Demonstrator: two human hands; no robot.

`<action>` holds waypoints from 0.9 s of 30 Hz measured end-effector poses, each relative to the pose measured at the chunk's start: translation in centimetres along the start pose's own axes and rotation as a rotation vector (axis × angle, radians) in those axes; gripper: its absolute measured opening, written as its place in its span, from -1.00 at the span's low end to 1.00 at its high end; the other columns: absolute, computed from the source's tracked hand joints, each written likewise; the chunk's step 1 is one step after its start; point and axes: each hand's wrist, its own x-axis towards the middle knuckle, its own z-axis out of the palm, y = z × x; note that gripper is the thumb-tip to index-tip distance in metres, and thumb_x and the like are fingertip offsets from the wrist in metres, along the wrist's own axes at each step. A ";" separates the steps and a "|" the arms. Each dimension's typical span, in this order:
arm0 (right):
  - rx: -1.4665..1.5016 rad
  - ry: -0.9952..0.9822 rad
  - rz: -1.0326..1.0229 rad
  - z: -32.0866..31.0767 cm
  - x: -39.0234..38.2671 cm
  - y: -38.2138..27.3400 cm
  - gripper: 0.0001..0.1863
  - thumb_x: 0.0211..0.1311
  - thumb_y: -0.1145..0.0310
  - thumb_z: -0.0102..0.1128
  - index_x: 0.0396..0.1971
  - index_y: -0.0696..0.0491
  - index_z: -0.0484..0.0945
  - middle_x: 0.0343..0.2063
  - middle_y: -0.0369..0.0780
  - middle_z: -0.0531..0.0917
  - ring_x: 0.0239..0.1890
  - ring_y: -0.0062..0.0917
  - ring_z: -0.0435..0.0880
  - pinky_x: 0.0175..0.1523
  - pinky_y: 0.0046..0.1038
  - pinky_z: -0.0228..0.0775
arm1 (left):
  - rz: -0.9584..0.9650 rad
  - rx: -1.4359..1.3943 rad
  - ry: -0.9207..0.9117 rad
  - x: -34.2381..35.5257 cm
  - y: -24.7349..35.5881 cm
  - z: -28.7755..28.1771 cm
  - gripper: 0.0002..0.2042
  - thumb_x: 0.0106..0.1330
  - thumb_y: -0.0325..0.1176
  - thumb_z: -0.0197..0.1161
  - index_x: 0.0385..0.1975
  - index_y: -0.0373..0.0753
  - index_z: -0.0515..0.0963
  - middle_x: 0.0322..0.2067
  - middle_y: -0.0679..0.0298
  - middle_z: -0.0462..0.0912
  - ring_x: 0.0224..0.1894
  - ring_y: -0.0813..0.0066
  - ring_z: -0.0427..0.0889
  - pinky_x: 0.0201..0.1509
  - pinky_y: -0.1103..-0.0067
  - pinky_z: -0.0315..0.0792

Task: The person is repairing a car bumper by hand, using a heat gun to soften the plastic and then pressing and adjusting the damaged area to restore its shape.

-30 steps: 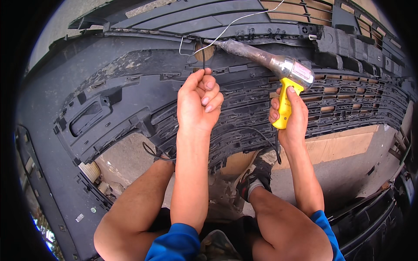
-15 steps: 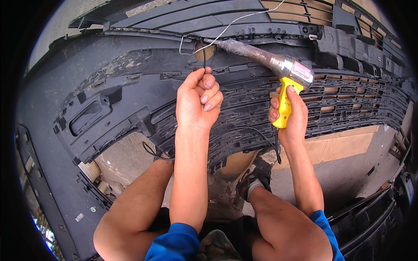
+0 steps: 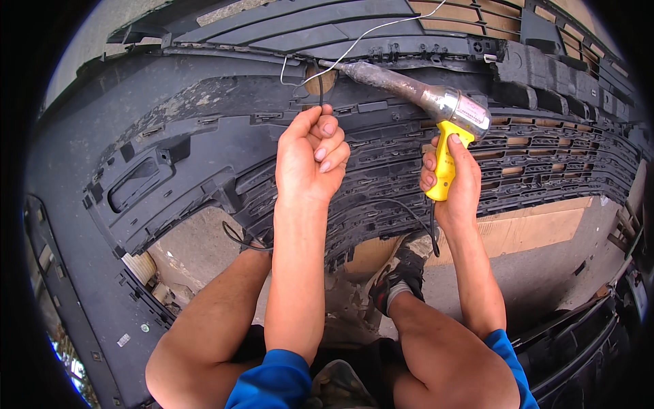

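Observation:
My right hand (image 3: 458, 174) is wrapped round the yellow handle of a hot air gun (image 3: 439, 101). The gun's long discoloured metal barrel points left, its narrow tip close to the seam of a dark grey car bumper (image 3: 235, 153). Between the thumb and fingers of my left hand (image 3: 312, 151) is a thin black plastic welding rod (image 3: 321, 90). It runs upward to the seam beside the gun's tip, where the exact contact is too small to make out. A thin white wire (image 3: 371, 31) crosses in front of the tip, and a dark cord hangs from the handle.
The bumper's slatted grille (image 3: 524, 160) spreads to the right. Cardboard (image 3: 538, 228) lies on the concrete floor under it. My shoe (image 3: 402, 269) stands below the grille, and more black car parts (image 3: 586, 361) lie at the lower right.
Almost nothing differs. My left hand has shifted very slightly to the right with the rod; the hot air gun has stayed in place.

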 end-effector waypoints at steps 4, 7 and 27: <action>-0.002 -0.004 -0.002 -0.1 0.1 0.2 -0.69 0.41 0.13 0.02 -0.25 0.11 0.45 -0.56 -0.25 0.50 -0.65 -0.64 0.40 -0.55 -0.64 0.26 | 0.002 0.002 0.007 0.1 0.0 -0.2 -0.87 0.41 -0.45 -0.01 -0.28 -0.42 0.39 -0.62 0.38 0.30 -0.76 0.71 0.09 -0.80 0.72 -0.01; -0.002 -0.006 -0.004 -0.1 0.1 0.2 -0.69 0.41 0.13 0.03 -0.25 0.11 0.46 -0.56 -0.25 0.50 -0.65 -0.64 0.41 -0.55 -0.64 0.26 | 0.002 -0.003 0.007 0.0 0.0 -0.1 -0.87 0.41 -0.45 -0.01 -0.28 -0.42 0.38 -0.61 0.38 0.30 -0.75 0.72 0.09 -0.80 0.72 -0.01; 0.059 -0.037 0.020 -1.0 0.1 0.6 -0.66 0.31 0.18 -0.10 -0.16 0.16 0.42 -0.53 -0.20 0.49 -0.62 -0.59 0.40 -0.51 -0.58 0.27 | -0.002 -0.015 -0.007 0.0 -0.1 -0.2 -0.87 0.42 -0.45 -0.02 -0.27 -0.42 0.38 -0.59 0.37 0.30 -0.73 0.70 0.11 -0.78 0.72 0.02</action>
